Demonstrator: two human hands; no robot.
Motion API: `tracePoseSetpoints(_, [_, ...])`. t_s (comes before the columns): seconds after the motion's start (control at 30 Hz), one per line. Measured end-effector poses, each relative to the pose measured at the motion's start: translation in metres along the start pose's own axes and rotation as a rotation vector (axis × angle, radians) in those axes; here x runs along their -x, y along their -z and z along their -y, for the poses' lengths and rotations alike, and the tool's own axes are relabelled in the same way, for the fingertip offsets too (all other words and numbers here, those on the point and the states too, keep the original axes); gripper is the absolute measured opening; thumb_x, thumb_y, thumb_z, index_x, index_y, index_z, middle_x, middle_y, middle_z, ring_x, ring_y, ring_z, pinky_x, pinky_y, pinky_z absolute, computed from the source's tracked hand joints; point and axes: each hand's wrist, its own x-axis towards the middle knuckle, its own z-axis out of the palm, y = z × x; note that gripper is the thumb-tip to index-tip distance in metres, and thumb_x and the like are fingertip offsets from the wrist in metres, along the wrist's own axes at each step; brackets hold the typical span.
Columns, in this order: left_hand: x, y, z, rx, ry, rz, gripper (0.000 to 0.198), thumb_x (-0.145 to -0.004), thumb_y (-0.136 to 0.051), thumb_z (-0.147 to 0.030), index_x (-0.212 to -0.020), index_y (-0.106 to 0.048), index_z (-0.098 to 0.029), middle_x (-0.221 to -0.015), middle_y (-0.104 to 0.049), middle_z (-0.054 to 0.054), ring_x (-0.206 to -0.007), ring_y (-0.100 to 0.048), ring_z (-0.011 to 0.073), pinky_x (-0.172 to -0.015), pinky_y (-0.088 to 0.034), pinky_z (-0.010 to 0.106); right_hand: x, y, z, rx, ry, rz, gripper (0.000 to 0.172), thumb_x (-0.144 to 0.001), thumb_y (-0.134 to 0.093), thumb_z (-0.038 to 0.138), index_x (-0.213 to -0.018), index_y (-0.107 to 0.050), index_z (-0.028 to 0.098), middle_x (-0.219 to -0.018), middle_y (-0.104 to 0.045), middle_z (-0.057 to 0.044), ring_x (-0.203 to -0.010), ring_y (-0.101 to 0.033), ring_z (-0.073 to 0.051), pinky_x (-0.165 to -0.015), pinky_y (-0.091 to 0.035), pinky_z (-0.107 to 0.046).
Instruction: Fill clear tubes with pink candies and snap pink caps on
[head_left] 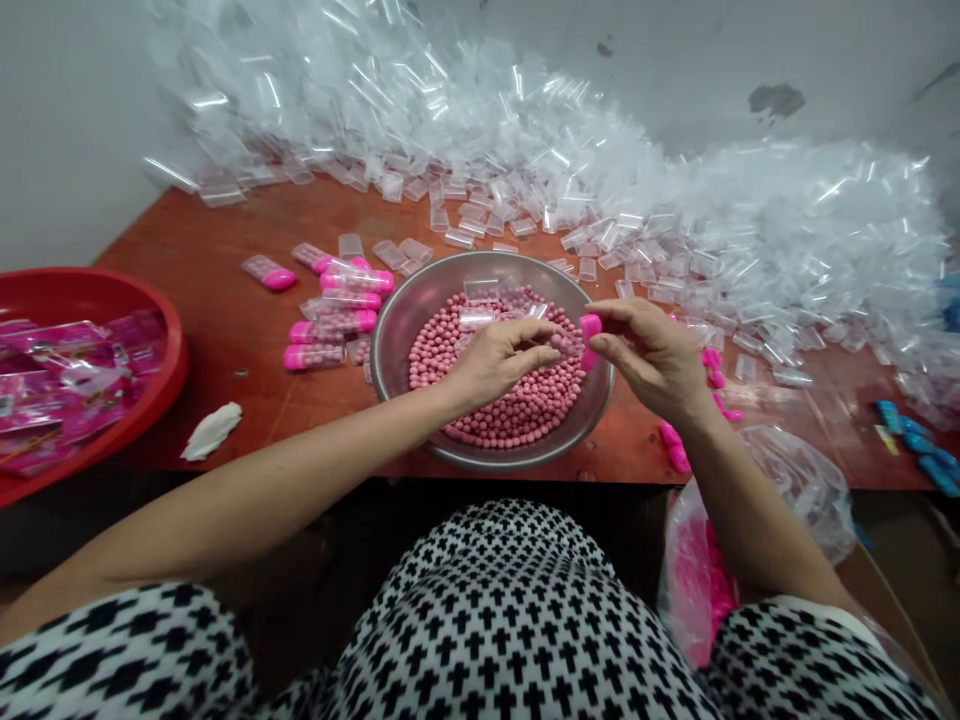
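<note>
Over a metal bowl (390,385) of round pink balls (495,425), my two hands face each other. My left hand (499,362) pinches a small clear plastic tube (564,342) with pink balls inside. Between the thumb and fingers of my right hand (649,355) is a bright pink cap (590,340), right at the tube's end. Whether cap and tube touch I cannot tell. A few clear tubes (476,318) lie on top of the balls. Left of the bowl are several filled tubes with pink caps (349,300).
A big heap of clear tubes (480,130) covers the table's back. At left stands a red basin (176,350) of pink packets, near a white scrap (212,432). Loose pink caps (675,447) and a plastic bag (686,560) are at right, with blue pieces (926,450) farther right.
</note>
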Motion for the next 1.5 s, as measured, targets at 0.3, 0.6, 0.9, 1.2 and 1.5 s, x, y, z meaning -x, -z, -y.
tracePoseSetpoints(0.3, [0.006, 0.002, -0.003, -0.259, -0.133, -0.052, 0.023, -0.088, -0.067, -0.029, -0.105, -0.076, -0.016, -0.096, -0.078, 0.006, -0.086, -0.071, 0.0173, -0.078, -0.053, 0.026, 0.003, -0.009, 0.001, 0.236, 0.221, 0.089, 0.011, -0.093, -0.063, 0.024, -0.104, -0.063, 0.020, -0.089, -0.072, -0.005, -0.080, -0.068, -0.018, -0.071, -0.053, -0.028])
tracePoseSetpoints(0.6, [0.007, -0.002, -0.002, -0.403, -0.198, -0.006, 0.015, -0.088, -0.067, -0.027, -0.097, -0.079, -0.023, -0.093, -0.079, 0.004, -0.084, -0.073, 0.0186, -0.079, -0.053, 0.027, 0.013, -0.006, 0.008, 0.369, 0.186, 0.249, 0.015, -0.099, -0.049, 0.028, -0.100, -0.062, 0.021, -0.086, -0.067, -0.008, -0.080, -0.063, -0.020, -0.070, -0.051, -0.031])
tracePoseSetpoints(0.9, [0.000, -0.001, -0.005, 0.230, 0.211, -0.085, 0.034, -0.075, -0.081, -0.040, -0.101, -0.079, -0.018, -0.097, -0.077, 0.007, -0.083, -0.072, 0.0194, -0.078, -0.059, 0.034, 0.019, -0.009, -0.011, -0.398, -0.223, 0.086, 0.047, -0.081, -0.075, 0.048, -0.122, -0.066, 0.026, -0.123, -0.071, -0.007, -0.112, -0.067, -0.024, -0.098, -0.054, -0.041])
tracePoseSetpoints(1.2, [-0.002, -0.008, -0.010, 0.224, 0.107, 0.001, 0.028, -0.075, -0.081, -0.037, -0.094, -0.080, -0.017, -0.091, -0.078, 0.007, -0.087, -0.072, 0.0205, -0.085, -0.058, 0.035, 0.018, -0.013, -0.020, -0.777, -0.499, -0.016, 0.045, -0.064, -0.087, 0.053, -0.096, -0.074, 0.024, -0.097, -0.076, -0.003, -0.092, -0.072, -0.022, -0.088, -0.059, -0.039])
tracePoseSetpoints(1.5, [-0.003, 0.000, -0.007, 0.139, 0.054, -0.073, 0.027, -0.078, -0.078, -0.038, -0.095, -0.080, -0.018, -0.096, -0.078, 0.007, -0.090, -0.070, 0.0202, -0.087, -0.055, 0.034, 0.020, -0.015, -0.017, -0.868, -0.595, 0.010, 0.053, -0.055, -0.092, 0.049, -0.097, -0.072, 0.025, -0.099, -0.076, -0.003, -0.084, -0.073, -0.021, -0.084, -0.062, -0.041])
